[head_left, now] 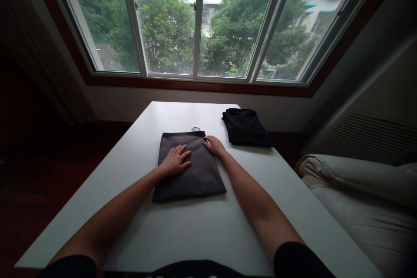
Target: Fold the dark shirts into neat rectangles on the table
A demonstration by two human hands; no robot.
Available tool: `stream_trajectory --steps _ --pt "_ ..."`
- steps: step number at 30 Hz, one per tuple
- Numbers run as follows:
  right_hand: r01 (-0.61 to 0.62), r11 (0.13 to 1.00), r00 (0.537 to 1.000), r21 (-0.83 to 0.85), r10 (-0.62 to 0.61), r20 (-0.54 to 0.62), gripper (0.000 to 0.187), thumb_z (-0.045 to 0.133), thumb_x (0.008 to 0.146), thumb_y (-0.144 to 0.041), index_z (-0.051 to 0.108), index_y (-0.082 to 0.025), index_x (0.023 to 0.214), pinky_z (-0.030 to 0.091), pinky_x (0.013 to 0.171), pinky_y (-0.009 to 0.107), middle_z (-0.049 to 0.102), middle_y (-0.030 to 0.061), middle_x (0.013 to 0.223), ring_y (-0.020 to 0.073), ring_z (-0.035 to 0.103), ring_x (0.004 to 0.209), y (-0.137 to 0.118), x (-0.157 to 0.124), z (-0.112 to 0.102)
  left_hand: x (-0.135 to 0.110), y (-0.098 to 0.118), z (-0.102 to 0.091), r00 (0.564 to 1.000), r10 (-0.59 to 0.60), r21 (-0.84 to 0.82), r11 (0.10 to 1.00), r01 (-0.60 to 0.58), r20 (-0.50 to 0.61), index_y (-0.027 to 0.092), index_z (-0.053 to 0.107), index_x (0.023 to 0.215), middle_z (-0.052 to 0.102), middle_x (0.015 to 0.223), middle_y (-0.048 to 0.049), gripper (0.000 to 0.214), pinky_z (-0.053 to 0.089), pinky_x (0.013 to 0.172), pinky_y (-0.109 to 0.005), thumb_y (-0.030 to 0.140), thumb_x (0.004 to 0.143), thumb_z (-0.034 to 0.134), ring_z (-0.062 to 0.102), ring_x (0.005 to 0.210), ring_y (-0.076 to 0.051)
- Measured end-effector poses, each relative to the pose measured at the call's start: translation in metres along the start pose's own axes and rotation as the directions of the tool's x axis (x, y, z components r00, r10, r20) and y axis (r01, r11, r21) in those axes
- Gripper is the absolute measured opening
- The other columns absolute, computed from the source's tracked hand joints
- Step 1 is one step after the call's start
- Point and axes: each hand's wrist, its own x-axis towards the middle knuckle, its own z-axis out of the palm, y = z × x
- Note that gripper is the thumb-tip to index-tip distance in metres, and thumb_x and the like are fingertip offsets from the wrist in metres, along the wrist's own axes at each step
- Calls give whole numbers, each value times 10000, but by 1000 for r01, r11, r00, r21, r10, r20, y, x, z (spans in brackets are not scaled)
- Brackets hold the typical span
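A dark grey drawstring bag (192,178) lies flat on the white table (182,234), its black cord (195,129) sticking out past the far edge. My left hand (175,160) rests palm down on the middle of the bag, open, with its fingers spread. At the bag's upper right corner is my right hand (215,145), its fingers slightly bent and apart, with the fingertips touching the bag's edge. Whether anything is inside the bag cannot be seen. Beyond my right hand lies a folded black cloth (247,127), touched by neither hand.
The folded cloth sits at the table's right edge. A pale sofa (361,182) stands to the right of the table. Past the table's far edge is a wall with a wide window (195,21), and a curtain (48,43) hangs at the left.
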Motion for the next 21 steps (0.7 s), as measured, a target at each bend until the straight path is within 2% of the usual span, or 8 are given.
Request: stream_trajectory --steps 8,21 --pt "-26 999 999 -39 28 37 436 565 1031 -377 635 -209 1426 377 1182 363 646 98 1434 235 562 1357 -11 -2 -2 1 -3 4 999 13 -26 1000 -14 -30 318 480 1589 271 1739 -64 637 171 1296 -546 633 1036 456 210 1608 -321" --pt "-33 999 999 -22 34 31 433 581 1022 -376 646 -199 1411 375 1180 366 646 104 1435 244 562 1354 -12 -3 -4 1 -2 1 999 20 -7 1000 -20 -31 313 486 1586 299 1728 -68 620 190 1290 -550 608 1041 464 247 1593 -329"
